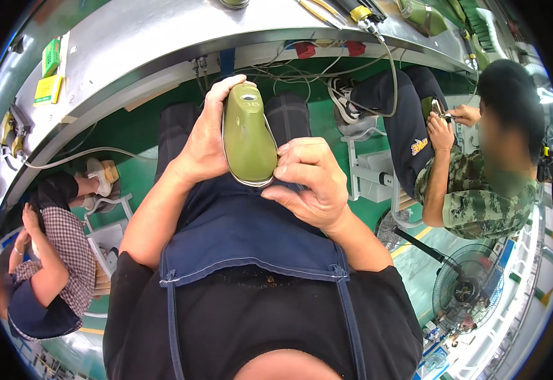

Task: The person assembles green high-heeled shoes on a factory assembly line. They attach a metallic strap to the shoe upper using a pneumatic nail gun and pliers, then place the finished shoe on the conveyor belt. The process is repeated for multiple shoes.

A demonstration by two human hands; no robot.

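Observation:
A glossy olive-green shoe last (251, 147) is held over my lap, its narrow end with a hole facing the bench and its rounded end toward me. A thin pale rim runs along its lower edge; the underside is hidden. My left hand (208, 140) wraps the last from the left side, fingers reaching round the narrow end. At the lower right edge, my right hand (316, 180) has its fingers curled, with the fingertips pressed against the rim near the rounded end. A dark blue apron (251, 221) lies beneath.
A curved metal workbench (156, 39) spans the far side, with yellow and green boxes (48, 89), pliers (321, 12) and an air hose fitting (365, 19). Co-workers sit at left (48, 266) and right (485, 190). A floor fan (466, 288) stands behind right.

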